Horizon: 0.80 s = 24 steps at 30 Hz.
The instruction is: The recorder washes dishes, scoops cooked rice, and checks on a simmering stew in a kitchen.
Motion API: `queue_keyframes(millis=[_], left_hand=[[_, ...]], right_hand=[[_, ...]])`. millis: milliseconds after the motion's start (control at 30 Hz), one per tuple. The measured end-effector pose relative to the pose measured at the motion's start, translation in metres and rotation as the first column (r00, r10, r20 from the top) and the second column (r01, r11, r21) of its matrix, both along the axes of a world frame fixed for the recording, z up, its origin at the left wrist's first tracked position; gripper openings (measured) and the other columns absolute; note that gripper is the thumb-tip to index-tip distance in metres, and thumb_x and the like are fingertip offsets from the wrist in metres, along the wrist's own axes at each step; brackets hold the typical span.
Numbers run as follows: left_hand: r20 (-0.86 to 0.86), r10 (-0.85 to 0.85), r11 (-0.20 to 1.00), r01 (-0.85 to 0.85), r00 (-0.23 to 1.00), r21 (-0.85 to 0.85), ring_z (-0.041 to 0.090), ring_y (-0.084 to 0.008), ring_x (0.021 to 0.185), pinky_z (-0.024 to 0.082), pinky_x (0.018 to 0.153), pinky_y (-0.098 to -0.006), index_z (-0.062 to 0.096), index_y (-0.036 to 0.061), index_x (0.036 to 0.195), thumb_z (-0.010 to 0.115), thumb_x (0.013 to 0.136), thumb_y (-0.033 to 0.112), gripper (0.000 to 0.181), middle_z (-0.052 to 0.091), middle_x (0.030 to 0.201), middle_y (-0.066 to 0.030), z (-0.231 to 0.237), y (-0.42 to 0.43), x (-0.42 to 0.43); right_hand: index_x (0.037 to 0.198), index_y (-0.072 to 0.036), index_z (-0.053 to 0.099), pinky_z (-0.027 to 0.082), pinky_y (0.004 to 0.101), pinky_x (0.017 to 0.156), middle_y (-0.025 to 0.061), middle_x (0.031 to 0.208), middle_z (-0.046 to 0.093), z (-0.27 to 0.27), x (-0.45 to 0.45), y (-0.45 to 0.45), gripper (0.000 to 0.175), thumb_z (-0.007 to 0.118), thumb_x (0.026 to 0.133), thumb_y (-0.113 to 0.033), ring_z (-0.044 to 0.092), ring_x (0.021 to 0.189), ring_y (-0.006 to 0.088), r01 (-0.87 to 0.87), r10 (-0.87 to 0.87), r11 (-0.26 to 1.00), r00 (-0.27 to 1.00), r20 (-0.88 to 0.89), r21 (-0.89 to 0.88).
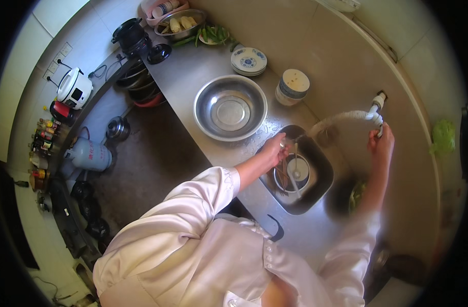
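Observation:
My left hand (277, 150) is over the sink basin (319, 192), fingers curled around a bundle of thin brown sticks (282, 174), likely chopsticks, that point downward. Below it, a white bowl (304, 183) sits in the basin, with a pale-handled spoon (295, 155) in it. Water streams past the sticks into the basin. A ribbed white hose (339, 116) runs from the wall tap (375, 111) towards the basin; its free end is hard to make out near my left hand. My right hand (383, 140) grips the tap's handle.
Left of the basin stands a wide steel bowl (231, 108) on the wet counter (180, 82). Behind it are stacked plates (249, 60) and stacked bowls (294, 85). Green peppers (215, 33) and a bowl of corn (181, 25) lie further back. A gas cylinder (90, 154) stands at left.

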<state>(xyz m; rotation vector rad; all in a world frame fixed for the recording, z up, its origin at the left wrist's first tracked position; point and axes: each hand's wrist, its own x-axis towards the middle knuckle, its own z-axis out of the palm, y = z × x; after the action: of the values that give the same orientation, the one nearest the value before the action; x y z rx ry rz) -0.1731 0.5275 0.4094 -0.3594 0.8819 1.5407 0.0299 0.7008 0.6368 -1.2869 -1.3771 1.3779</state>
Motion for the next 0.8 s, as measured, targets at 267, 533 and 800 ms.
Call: queue_keyframes(millis=[267,533,800], left_hand=[[-0.315,-0.075,0.991,0.036,0.946,-0.126,0.062,-0.0188,0.057,0.049,0.049,-0.0282,0.052,0.0034,0.105,0.04,0.099,0.032,0.031,0.067,0.079,-0.012,0.002,-0.027,0.003],[-0.781,-0.285,0.958,0.181,0.556,-0.222,0.055,-0.0139,0.048,0.043,0.046,-0.0284,0.063,0.0049,0.086,0.058,0.088,0.04,0.035,0.06,0.062,-0.0028,-0.037,-0.045,0.028],[-0.195,-0.083,0.98,0.044,0.977,-0.196,0.065,-0.0259,0.078,0.055,0.067,-0.0356,0.039,-0.0086,0.122,0.056,0.08,0.064,0.085,0.061,0.096,-0.0201,-0.035,-0.1,-0.046]], right_hand=[[0.116,-0.003,0.051,0.047,0.0243,0.058,0.0069,0.081,0.062,-0.09,-0.005,-0.109,0.048,0.053,0.092,-0.044,0.058,0.066,0.0115,-0.304,0.304,0.95,0.953,-0.002,-0.067],[0.101,-0.005,0.055,0.039,0.025,0.047,0.0016,0.064,0.05,-0.174,-0.028,-0.206,0.018,0.054,0.093,-0.021,0.042,0.049,0.01,-0.61,0.439,0.337,0.775,-0.454,-0.717],[0.083,-0.011,0.056,0.021,0.0198,0.036,-0.0069,0.053,0.037,-0.17,0.03,-0.193,0.014,0.059,0.09,-0.022,0.029,0.041,0.0025,-0.062,0.071,0.881,0.997,0.002,-0.469]])
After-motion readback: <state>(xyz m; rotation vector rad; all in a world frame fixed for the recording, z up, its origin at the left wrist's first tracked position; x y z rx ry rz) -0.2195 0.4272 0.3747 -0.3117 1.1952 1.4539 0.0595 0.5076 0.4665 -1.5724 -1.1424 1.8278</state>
